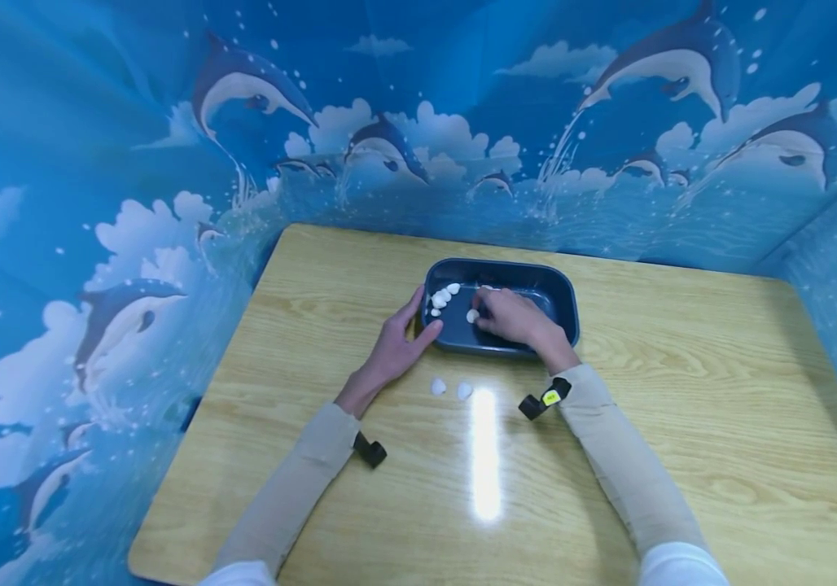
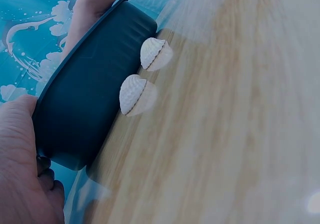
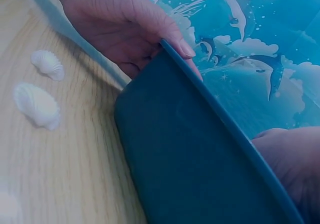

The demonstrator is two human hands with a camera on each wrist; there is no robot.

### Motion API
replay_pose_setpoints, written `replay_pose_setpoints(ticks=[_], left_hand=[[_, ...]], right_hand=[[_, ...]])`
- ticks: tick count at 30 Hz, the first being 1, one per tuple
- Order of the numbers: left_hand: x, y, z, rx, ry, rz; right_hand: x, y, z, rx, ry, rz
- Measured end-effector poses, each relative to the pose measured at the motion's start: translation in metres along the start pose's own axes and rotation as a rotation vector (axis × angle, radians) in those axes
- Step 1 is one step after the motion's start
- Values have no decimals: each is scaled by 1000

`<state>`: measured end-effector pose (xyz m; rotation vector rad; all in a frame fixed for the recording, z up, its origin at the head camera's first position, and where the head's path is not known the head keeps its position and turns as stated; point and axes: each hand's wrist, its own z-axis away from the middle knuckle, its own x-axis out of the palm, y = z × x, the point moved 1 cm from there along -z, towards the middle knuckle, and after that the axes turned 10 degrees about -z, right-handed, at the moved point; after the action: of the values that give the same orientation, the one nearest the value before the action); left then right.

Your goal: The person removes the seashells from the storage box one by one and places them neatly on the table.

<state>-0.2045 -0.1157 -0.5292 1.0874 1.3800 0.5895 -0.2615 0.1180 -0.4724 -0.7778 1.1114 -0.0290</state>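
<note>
A dark blue rectangular tub stands on the wooden table. My left hand holds its left end, thumb at the rim and fingers along the outer wall; the right wrist view also shows this left hand. Inside the tub, several white seashells lie clustered at the left end. My right hand reaches down into the tub, pinching a pale round shell at the fingertips. The tub wall hides the right hand's fingers in both wrist views.
Two white ribbed seashells, one on the left and one on the right, lie on the table in front of the tub. Behind the table hangs a blue dolphin-printed cloth. Light glares off the tabletop near its middle.
</note>
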Motion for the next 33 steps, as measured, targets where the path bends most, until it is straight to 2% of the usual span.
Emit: replay_pose_setpoints(ticks=[12, 20, 28, 33], left_hand=[[0, -2, 1, 11, 5, -17], [2, 0, 0, -21, -4, -16], [0, -1, 1, 26, 4, -8], [0, -1, 0, 22, 2, -18]], right_hand=[[6, 4, 0, -19, -4, -59], [5, 4, 3, -13, -11, -73], [1, 3, 11, -3, -8, -112], [-2, 4, 14, 4, -12, -117]])
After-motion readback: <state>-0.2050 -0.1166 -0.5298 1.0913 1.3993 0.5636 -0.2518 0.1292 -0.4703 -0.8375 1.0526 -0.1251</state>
